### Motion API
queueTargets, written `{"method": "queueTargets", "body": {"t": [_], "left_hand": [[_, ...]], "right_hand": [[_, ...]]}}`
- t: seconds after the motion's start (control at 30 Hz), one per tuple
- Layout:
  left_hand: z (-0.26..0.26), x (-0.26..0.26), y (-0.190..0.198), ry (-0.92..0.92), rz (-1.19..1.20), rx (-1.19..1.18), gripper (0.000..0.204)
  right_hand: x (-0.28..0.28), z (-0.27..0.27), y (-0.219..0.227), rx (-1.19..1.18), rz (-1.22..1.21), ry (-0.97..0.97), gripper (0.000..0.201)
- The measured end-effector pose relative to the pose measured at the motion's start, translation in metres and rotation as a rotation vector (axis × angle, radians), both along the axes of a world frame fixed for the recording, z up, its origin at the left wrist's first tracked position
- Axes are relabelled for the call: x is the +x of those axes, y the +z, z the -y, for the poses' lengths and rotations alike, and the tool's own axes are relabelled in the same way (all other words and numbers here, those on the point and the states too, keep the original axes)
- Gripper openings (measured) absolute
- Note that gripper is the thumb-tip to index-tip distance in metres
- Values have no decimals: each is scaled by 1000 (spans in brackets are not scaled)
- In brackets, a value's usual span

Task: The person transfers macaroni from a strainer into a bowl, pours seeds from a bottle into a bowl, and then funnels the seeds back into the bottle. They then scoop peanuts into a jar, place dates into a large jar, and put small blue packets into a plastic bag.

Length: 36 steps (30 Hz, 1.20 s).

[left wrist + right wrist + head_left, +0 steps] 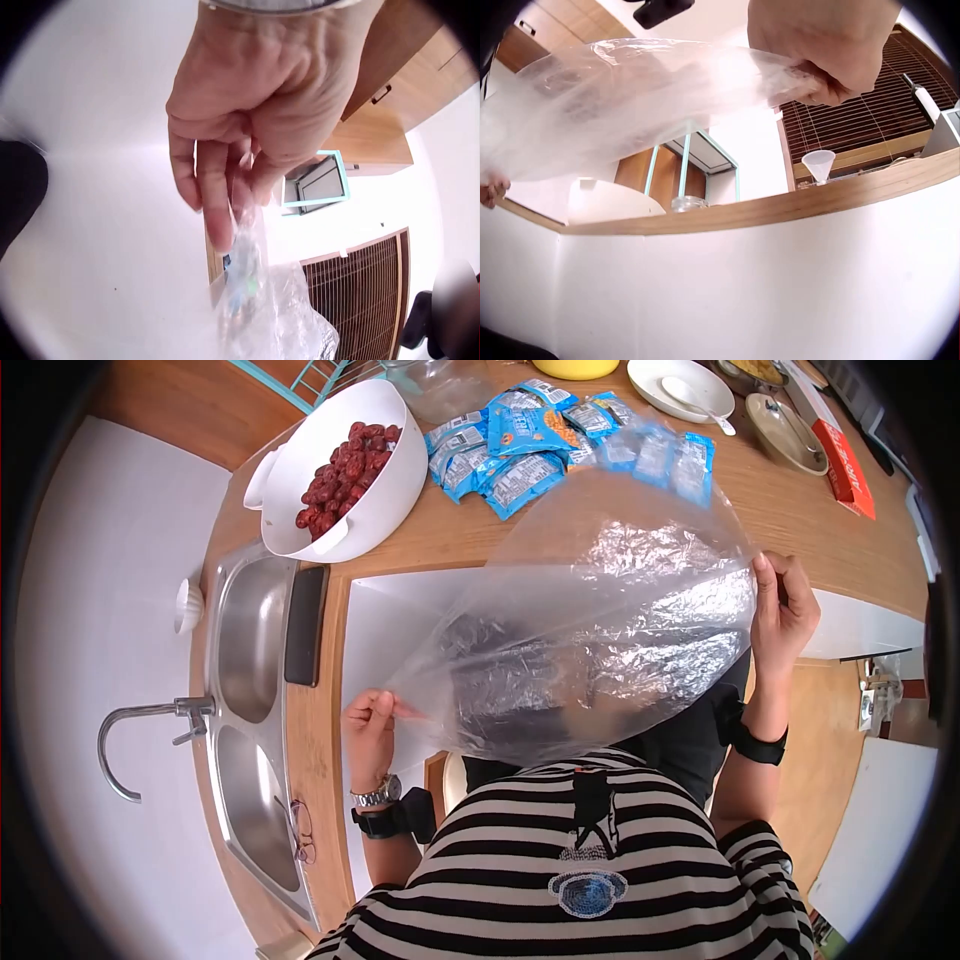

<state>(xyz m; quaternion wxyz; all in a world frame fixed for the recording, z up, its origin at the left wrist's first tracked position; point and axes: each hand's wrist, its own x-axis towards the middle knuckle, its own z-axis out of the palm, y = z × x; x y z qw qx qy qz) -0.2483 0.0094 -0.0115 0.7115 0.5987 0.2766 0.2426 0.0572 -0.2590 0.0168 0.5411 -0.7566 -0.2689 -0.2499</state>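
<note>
A large clear plastic bag (600, 630) is stretched between the two hands above the person's lap, its far edge over the counter. The left hand (368, 728) pinches one corner between thumb and fingers; the left wrist view shows that hand (262, 112) with the film (247, 292) hanging from its fingertips. At the other side, the right hand (785, 610) grips the bag's edge, thumb against curled fingers. In the right wrist view the bag (630, 97) runs from the right hand (825, 52) across to the left hand (493, 191).
On the counter (450, 535) stand a white pot (400, 490) of dark red fruit, blue packets (520, 480), a glass jar (440, 385), a white plate with a spoon (650, 380) and a red box (845, 475). Left are a sink (250, 650), black phone (306, 625) and glasses (302, 830).
</note>
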Motion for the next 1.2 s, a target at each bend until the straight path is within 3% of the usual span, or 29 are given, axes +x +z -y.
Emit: {"method": "queueTargets", "body": {"t": [0.07,0.13,0.17,0.23,0.27,0.33,0.37,0.4,0.43,0.57,0.63,0.67,0.73,0.77,0.83,1.03,1.2], "left_hand": [[3,6,4,52,50,39,16],[11,13,14,124,-37,330,14],[17,19,23,123,-35,326,14],[28,32,45,18,-141,672,8],[32,39,52,18,-140,672,8],[37,54,64,-219,-87,1035,3],[43,62,70,-218,-85,1036,3],[50,70,77,-334,-31,1110,4],[54,74,80,-450,25,1182,6],[60,74,78,-476,86,1111,10],[60,69,72,-254,96,794,13],[63,69,72,-251,97,796,13],[69,72,71,-124,40,495,12],[65,71,70,-123,40,495,12],[54,66,65,-383,10,610,9],[49,65,57,-248,182,612,9],[50,70,65,-249,170,737,9]], "right_hand": [[1,5,-2,-160,-223,-152,13],[-2,6,5,-147,-168,-143,17],[-4,4,10,-133,-117,-129,23],[-20,-7,31,-174,72,66,40],[-30,-15,41,-210,111,234,53],[-51,-36,59,-314,179,559,62],[-68,-44,64,-477,241,582,63],[-77,-51,64,-570,259,720,63],[-86,-60,65,-522,330,741,41],[-89,-70,47,-723,270,957,18],[-89,-72,42,-436,269,898,10],[-88,-71,41,-436,271,899,10],[-85,-67,38,-310,240,869,10],[-84,-64,40,-311,242,870,10],[-83,-57,44,-232,157,850,14],[-79,-52,39,-112,115,885,16],[-78,-48,38,-226,78,884,15]]}}
